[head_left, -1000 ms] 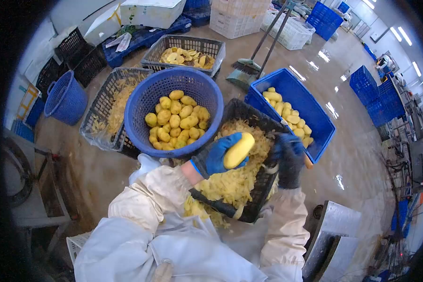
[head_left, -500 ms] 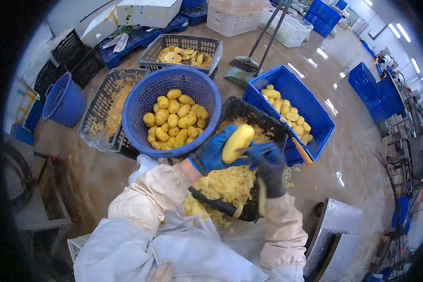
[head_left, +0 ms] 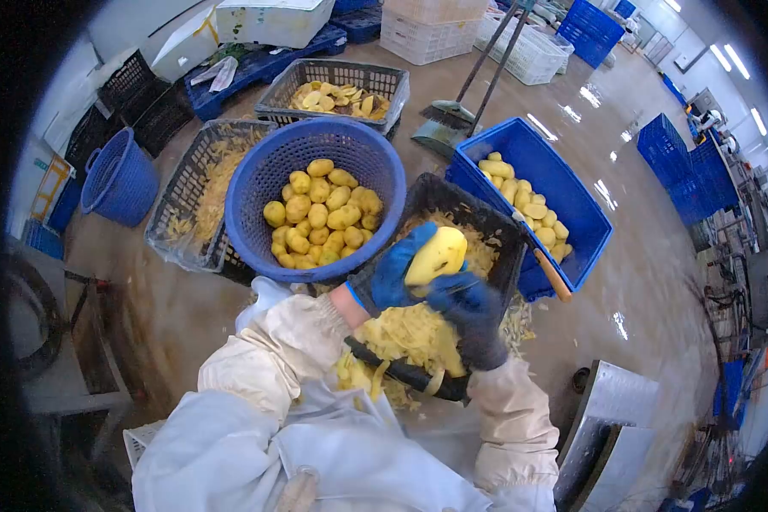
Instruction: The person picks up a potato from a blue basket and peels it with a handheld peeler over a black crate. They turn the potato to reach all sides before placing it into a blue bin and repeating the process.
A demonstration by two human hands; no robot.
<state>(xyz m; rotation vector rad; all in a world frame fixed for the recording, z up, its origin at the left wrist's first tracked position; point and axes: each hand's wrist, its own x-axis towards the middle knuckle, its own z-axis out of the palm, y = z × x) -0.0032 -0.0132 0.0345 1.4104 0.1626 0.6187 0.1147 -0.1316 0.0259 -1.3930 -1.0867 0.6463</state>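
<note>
My left hand [head_left: 392, 271], in a blue glove, is wrapped round a yellow, largely peeled potato [head_left: 438, 254], tilted upward. Close against its lower right side is my gloved right hand [head_left: 472, 314], its fingers curled. Motion blurs this hand, and what its fingers hold is hidden. Beneath both hands stands a black crate [head_left: 510, 256] with a heap of pale peel strips [head_left: 405, 337]. A round blue basket [head_left: 387, 175] of potatoes is left of the hands. To the right, a blue crate [head_left: 590, 224] holds paler potatoes.
A wooden-handled tool [head_left: 553, 273] rests across the blue crate's near rim. Behind the basket is a black crate [head_left: 397, 84] with potato pieces; another crate [head_left: 166, 205] with peelings stands left. A broom and dustpan [head_left: 444, 128] stand beyond. Metal plates [head_left: 614, 401] are at lower right.
The potato has turned in my left hand, and a broader side of it faces me. My right hand has shifted slightly left and down along it. The strip beside my right wrist has gone.
</note>
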